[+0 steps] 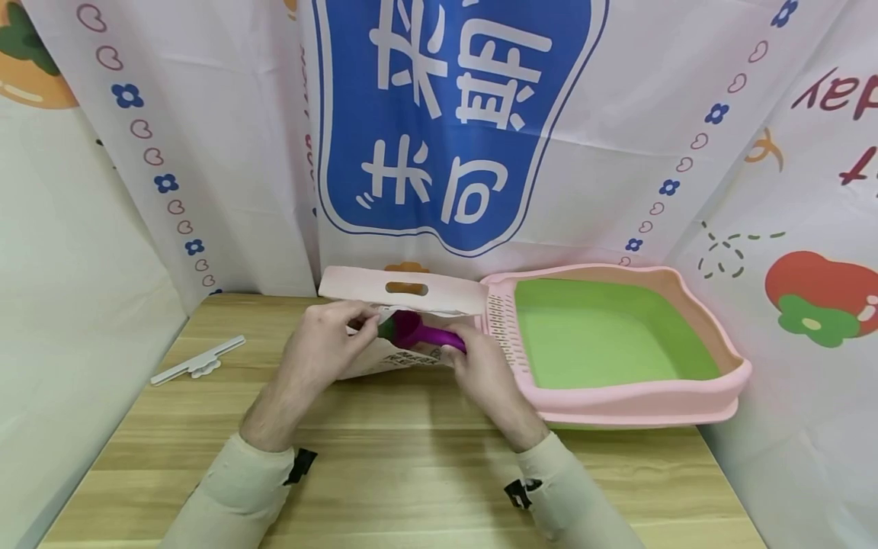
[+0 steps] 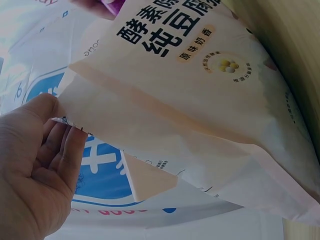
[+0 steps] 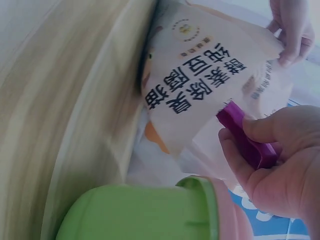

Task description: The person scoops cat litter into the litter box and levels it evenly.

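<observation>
A pale, printed cat litter bag (image 2: 165,85) stands at the back of the table with its top open. My left hand (image 1: 329,335) pinches the upper left edge of the bag between thumb and fingers, as the left wrist view also shows. My right hand (image 1: 483,366) grips the handle of a purple scoop (image 1: 439,337). The scoop's head is inside the bag's mouth and points left, partly hidden by the bag's front wall. In the right wrist view only the scoop's handle shows, across the palm.
A pink and green litter box (image 1: 617,408) stands right of the bag, its slotted side close to my right hand. On the table's left lies a white bag clip (image 1: 199,362). Printed cloth (image 1: 453,137) hangs behind the wooden table (image 1: 411,473).
</observation>
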The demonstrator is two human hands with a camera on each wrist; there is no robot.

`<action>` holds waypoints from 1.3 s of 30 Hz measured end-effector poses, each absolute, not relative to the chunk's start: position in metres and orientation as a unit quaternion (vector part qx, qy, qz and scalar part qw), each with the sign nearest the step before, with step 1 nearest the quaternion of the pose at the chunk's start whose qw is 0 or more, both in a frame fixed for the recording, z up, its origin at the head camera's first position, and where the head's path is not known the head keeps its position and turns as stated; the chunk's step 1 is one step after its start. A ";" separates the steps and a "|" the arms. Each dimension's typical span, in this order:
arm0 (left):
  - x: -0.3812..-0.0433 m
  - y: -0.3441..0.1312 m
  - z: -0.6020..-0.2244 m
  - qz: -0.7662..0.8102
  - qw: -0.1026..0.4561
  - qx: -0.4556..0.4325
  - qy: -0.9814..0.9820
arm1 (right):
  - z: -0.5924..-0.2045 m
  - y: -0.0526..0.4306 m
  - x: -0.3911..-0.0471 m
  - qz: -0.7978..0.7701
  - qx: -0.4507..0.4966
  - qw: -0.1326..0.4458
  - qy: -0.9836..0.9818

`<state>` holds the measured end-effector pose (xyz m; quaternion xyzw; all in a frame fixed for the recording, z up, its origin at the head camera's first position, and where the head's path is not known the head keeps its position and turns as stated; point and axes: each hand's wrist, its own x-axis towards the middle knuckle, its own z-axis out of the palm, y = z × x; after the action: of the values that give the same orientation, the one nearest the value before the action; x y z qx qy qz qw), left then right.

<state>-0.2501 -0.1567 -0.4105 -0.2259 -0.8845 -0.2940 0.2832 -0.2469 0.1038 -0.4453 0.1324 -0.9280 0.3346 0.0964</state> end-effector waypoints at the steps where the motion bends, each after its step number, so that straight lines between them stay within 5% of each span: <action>1: -0.250 -0.157 -0.411 -0.293 0.284 -0.224 -0.885 | -0.444 0.105 -0.246 0.343 0.126 0.095 -0.926; 19: -0.247 -0.164 -0.404 -0.306 0.255 -0.201 -0.895 | -0.448 0.091 -0.256 0.384 0.159 0.157 -0.896; 39: -0.250 -0.194 -0.395 -0.261 0.302 -0.136 -0.907 | -0.451 0.046 -0.261 0.369 0.191 0.183 -0.891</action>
<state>-0.2497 -0.1943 -0.3954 -0.1364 -0.9066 -0.2610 0.3024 -0.2605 0.0459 -0.4514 0.1909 -0.8910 0.3691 0.1831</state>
